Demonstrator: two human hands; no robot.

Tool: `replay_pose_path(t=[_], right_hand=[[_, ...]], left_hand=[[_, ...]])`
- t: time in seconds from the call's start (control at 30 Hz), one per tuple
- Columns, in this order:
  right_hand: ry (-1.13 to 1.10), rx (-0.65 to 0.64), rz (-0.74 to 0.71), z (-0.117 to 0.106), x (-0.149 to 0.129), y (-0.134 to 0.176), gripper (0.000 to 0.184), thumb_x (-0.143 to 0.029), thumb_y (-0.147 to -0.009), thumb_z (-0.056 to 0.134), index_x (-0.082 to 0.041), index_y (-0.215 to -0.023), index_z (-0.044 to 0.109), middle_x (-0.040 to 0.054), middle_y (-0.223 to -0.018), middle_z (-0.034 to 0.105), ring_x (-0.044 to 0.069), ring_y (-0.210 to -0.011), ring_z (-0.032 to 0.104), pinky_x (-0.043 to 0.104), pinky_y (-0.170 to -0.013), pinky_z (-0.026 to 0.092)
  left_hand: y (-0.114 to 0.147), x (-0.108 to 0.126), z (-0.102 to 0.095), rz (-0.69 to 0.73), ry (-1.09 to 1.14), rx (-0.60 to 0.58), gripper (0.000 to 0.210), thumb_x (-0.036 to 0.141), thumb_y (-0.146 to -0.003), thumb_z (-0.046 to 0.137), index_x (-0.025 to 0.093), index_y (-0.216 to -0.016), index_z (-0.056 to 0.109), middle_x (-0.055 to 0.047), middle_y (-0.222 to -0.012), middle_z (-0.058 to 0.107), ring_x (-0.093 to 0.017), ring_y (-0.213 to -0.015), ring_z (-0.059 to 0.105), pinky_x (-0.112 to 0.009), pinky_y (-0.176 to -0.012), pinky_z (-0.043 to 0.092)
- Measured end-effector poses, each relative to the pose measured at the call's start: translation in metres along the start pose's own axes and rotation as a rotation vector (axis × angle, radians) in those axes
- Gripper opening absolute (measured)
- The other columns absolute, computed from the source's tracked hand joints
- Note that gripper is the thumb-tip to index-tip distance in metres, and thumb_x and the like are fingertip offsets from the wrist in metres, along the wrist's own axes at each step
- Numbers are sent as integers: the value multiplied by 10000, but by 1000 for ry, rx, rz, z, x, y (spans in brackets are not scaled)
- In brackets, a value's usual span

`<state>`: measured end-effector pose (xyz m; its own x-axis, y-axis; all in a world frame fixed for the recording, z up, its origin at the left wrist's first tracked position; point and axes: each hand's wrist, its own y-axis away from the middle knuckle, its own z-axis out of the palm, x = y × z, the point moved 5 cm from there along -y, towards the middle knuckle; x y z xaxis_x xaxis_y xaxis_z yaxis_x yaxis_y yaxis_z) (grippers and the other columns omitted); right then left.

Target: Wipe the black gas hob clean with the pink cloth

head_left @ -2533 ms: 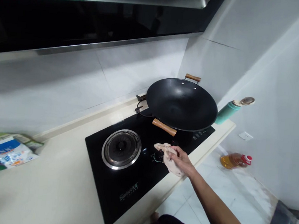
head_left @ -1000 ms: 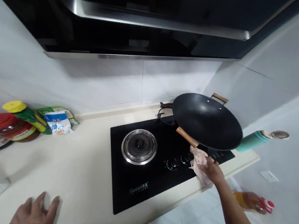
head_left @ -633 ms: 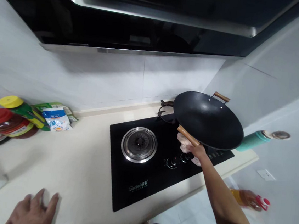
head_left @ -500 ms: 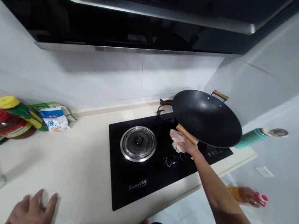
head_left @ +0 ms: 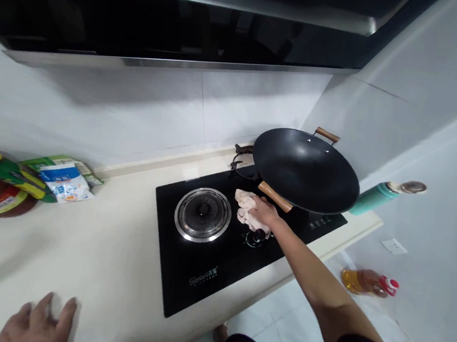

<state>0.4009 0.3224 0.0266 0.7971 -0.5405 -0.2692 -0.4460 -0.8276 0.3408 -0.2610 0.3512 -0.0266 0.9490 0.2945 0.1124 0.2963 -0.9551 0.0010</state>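
My right hand grips a pale pink cloth and presses it on the black glass gas stove, between the left burner and the wok. A control knob sits just below the cloth. The black wok rests over the right burner, with one wooden handle close beside my right hand and the other at the far side. On the pale countertop, my left hand lies with fingers spread, holding nothing.
Sauce containers, including a yellow-capped green bottle, and a white-and-blue packet stand at the left. A range hood hangs above. A teal cylinder stands right of the wok; an oil bottle is lower right, near the wall.
My right hand has slid the cloth left, away from the wok handle, toward the left burner. The view has shifted slightly right. My left hand stays on the counter.
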Motion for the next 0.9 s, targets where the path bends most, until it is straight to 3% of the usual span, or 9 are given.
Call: replay_pose_path(t=[0.13,0.2,0.27,0.33,0.4,0.47,0.53,0.7,0.9], right_hand=[[106,-69,-14,-7,9,24,615,-291,-977,587,-286,-1589,522,115,-1349,751,304,-1251,696,424,-1100,407],[167,-83,-4,-9,16,37,637,-351,-1017,539,-185,-1628,466,172,-1235,785,336,-1223,707,493,-1134,365],[214,-105,-7,-10,26,48,691,-425,-1053,477,-157,-1682,374,207,-1275,768,357,-1279,676,547,-1157,331],[214,-120,-48,-11,38,57,740,-467,-1060,440,-235,-1740,259,214,-1540,626,376,-1444,555,576,-1164,334],[178,-126,-151,-12,48,65,772,-426,-1039,456,-341,-1759,192,154,-1779,339,376,-1591,372,575,-1180,344],[160,-167,-281,-10,53,74,785,-329,-989,507,-413,-1732,267,72,-1846,156,353,-1644,267,541,-1208,338],[167,-222,-354,-3,54,79,751,-250,-930,566,-440,-1646,440,30,-1831,193,332,-1620,312,491,-1211,350],[246,-83,-226,7,46,73,575,-153,-845,686,-349,-1384,656,87,-1564,491,284,-1368,545,410,-1128,427],[193,-81,-128,6,38,42,524,-128,-770,791,-276,-1260,675,89,-1726,347,318,-1379,560,403,-1111,476]], left_hand=[[-4,2,4,-14,61,-16,817,787,-937,227,343,-1588,444,-142,-1782,335,-394,-1648,297,-672,-1298,226],[-1,2,-1,-15,57,-27,857,804,-943,186,306,-1579,470,-162,-1770,351,-402,-1642,304,-685,-1290,241],[-1,2,-6,-8,56,-44,889,804,-950,175,261,-1579,489,-194,-1750,373,-419,-1632,314,-705,-1274,265],[-1,3,-7,9,62,-63,914,807,-947,211,216,-1581,501,-229,-1733,383,-443,-1620,324,-720,-1264,281],[-1,4,-9,28,72,-68,922,800,-942,258,183,-1578,512,-257,-1720,383,-466,-1609,331,-734,-1258,286],[0,7,-11,37,79,-57,911,784,-945,279,170,-1573,522,-265,-1716,382,-474,-1602,338,-739,-1257,288],[2,9,-14,20,74,-55,898,775,-953,253,180,-1568,526,-247,-1717,390,-453,-1601,347,-722,-1265,293],[4,13,-16,-17,73,-80,920,791,-944,220,194,-1583,508,-233,-1733,366,-443,-1615,319,-718,-1277,266],[4,11,-14,-11,92,-79,896,765,-946,269,179,-1581,509,-252,-1723,368,-456,-1610,317,-723,-1267,271]])
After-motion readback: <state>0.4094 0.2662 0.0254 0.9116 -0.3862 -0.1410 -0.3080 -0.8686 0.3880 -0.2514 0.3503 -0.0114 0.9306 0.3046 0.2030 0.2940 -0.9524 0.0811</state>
